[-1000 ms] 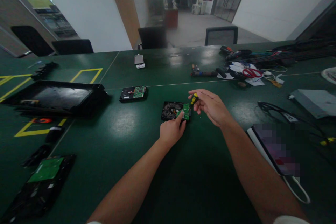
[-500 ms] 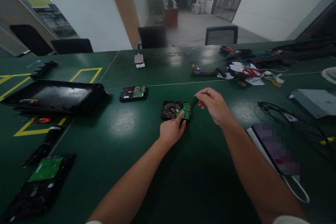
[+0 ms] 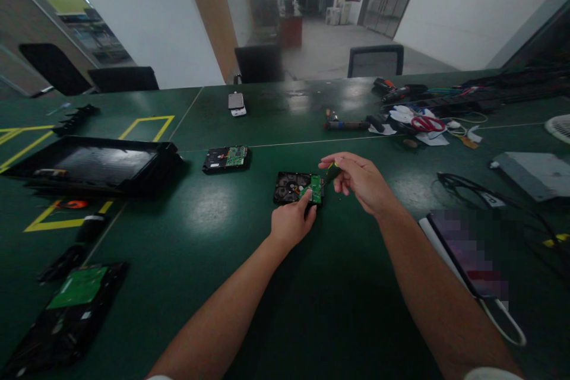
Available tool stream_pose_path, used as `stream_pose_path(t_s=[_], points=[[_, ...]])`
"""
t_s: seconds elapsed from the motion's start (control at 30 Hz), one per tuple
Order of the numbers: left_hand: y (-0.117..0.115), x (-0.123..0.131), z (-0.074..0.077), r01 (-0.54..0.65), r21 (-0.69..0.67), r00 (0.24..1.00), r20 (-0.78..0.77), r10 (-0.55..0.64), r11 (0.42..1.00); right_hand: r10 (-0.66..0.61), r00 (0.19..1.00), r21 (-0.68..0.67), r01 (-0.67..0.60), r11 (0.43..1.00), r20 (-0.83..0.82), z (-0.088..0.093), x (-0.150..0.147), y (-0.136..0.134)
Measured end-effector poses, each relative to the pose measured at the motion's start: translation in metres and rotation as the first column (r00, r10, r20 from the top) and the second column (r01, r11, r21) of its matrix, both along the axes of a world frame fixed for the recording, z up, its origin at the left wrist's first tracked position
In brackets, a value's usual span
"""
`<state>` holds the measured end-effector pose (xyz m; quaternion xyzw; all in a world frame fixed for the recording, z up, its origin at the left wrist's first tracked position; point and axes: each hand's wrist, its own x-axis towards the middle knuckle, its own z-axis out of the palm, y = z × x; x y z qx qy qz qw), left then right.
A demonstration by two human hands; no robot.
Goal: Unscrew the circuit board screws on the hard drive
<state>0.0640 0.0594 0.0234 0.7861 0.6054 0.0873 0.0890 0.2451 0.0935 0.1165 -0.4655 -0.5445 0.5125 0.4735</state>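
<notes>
A hard drive [image 3: 288, 187] lies flat on the green table, its green circuit board facing up. My left hand [image 3: 293, 222] steadies it at the near right corner, index finger pressed on the board and thumb by the edge. Over the drive's right end, my right hand [image 3: 361, 183] holds a small screwdriver [image 3: 331, 174] by its dark handle with yellow-green trim. The handle leans, and its tip points down toward the drive's right edge; exact contact there is too small to make out. Some right fingers are partly spread around the handle.
A second hard drive [image 3: 226, 158] lies left of centre, and a larger dark unit with a green board [image 3: 75, 291] at lower left. A black tray [image 3: 95, 160] stands left. Rightward are a tablet-like device [image 3: 463, 249], cables [image 3: 481, 193], a grey metal box [image 3: 534, 173] and tools [image 3: 347, 124].
My right fingers have shifted around the screwdriver handle, now reaching farther left over it, with more of the handle showing. My left hand and the hard drive have stayed in place.
</notes>
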Motion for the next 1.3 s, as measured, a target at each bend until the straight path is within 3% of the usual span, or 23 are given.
stream_pose_path(t_s=[0.3,0.57,0.67,0.77,1.2,1.3], points=[[-0.0003,0.0004,0.0021,-0.007,-0.018,1.0,-0.009,0.007,1.0,0.132,0.982,-0.042,-0.138,0.989,-0.135,0.0029,-0.0046,-0.0069],[0.0007,-0.0003,-0.001,0.004,-0.005,1.0,-0.008,-0.004,1.0,0.007,0.993,0.12,-0.021,0.993,0.118,0.0021,-0.0005,-0.0025],[0.0005,-0.0005,-0.0016,0.004,-0.007,1.0,-0.01,-0.004,1.0,-0.101,0.984,0.163,0.076,0.984,0.149,0.0022,0.0013,-0.0018],[0.0002,-0.0008,-0.0016,0.008,0.003,1.0,-0.009,-0.008,1.0,-0.164,0.978,0.124,0.149,0.981,0.127,0.0004,0.0026,-0.0012],[0.0007,-0.0001,-0.0033,0.009,0.025,1.0,-0.018,-0.008,1.0,0.108,0.989,-0.025,-0.111,0.994,-0.1,0.0032,0.0003,-0.0039],[0.0004,0.0002,-0.0029,0.004,0.022,1.0,-0.014,-0.004,1.0,0.115,0.984,-0.027,-0.12,0.992,-0.139,0.002,-0.0012,-0.0041]])
